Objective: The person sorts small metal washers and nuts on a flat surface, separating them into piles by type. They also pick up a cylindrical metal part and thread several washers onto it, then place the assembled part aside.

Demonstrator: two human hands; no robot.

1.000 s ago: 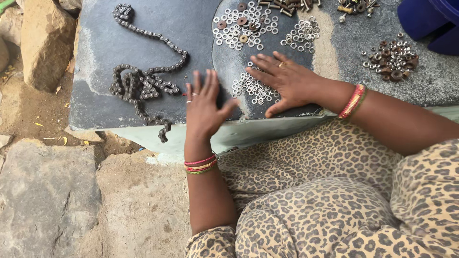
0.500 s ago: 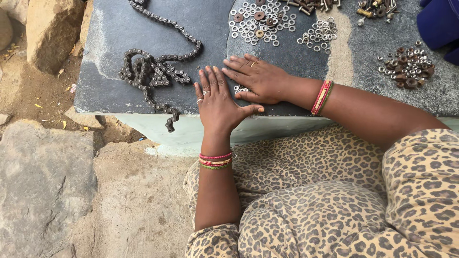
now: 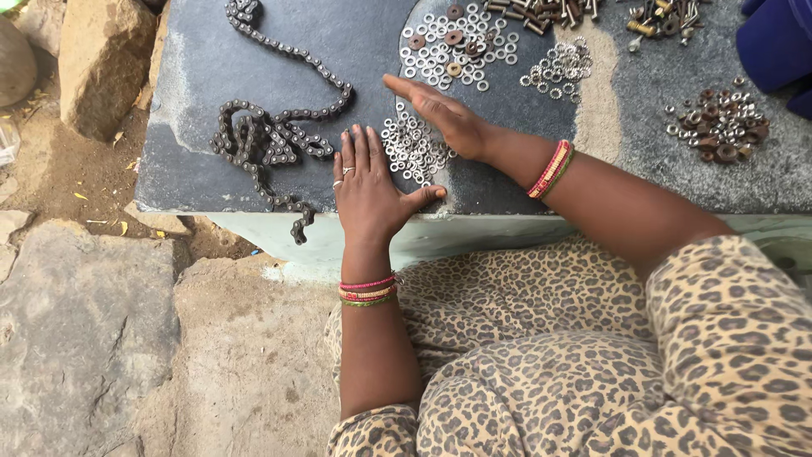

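On the bench [image 3: 211, 68], a dark stone slab, both hands lie open and hold nothing. Left hand [image 3: 370, 188] is flat, palm down, fingers together pointing away, thumb out to the right, ring on one finger, near the front edge. Right hand [image 3: 440, 114] stands on its edge, fingers straight, pointing left. Between the two hands sits a small pile of washers [image 3: 410, 145]; the right hand touches its far side, the left hand's fingers are just beside its left side. Chain [image 3: 266, 135] lies coiled left of the left hand, one end trailing over the front edge. More washers [image 3: 452, 46] lie beyond the right hand. Bolts [image 3: 533, 13] at the far edge. Rusty nuts [image 3: 719, 123] well apart on the right. Bangles on both wrists.
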